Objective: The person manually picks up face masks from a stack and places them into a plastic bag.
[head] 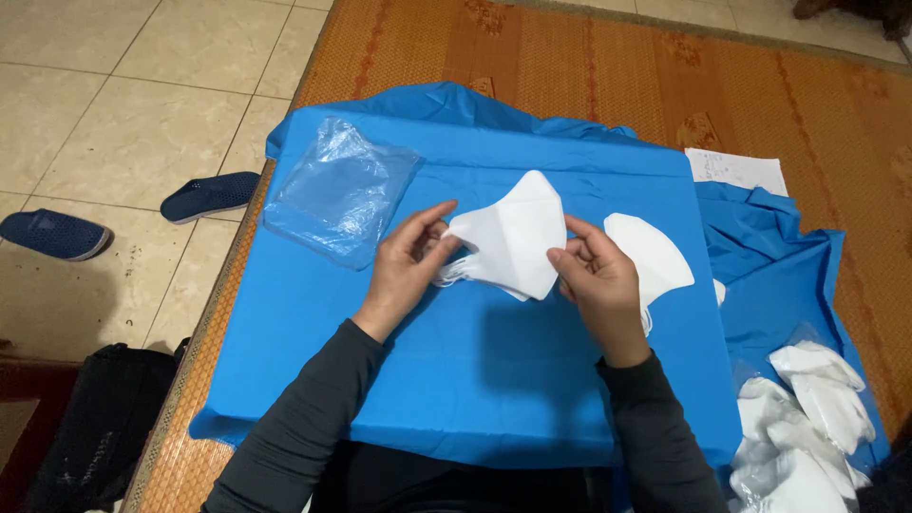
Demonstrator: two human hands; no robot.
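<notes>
Both my hands hold a small stack of folded white face masks [511, 242] just above a blue cloth [475, 370]. My left hand [410, 258] pinches the stack's left end, by the ear loops. My right hand [597, 275] grips its right edge with thumb and fingers. Another white mask [655, 255] lies flat on the cloth just right of my right hand. My sleeves are dark grey.
A pile of clear plastic bags [340, 190] lies at the cloth's far left. Bagged white masks [807, 418] are heaped at the lower right. A paper sheet [736, 171] sits at the far right on an orange woven mat [589, 66]. Blue slippers [209, 195] and a black bag [85, 418] are on the tiled floor.
</notes>
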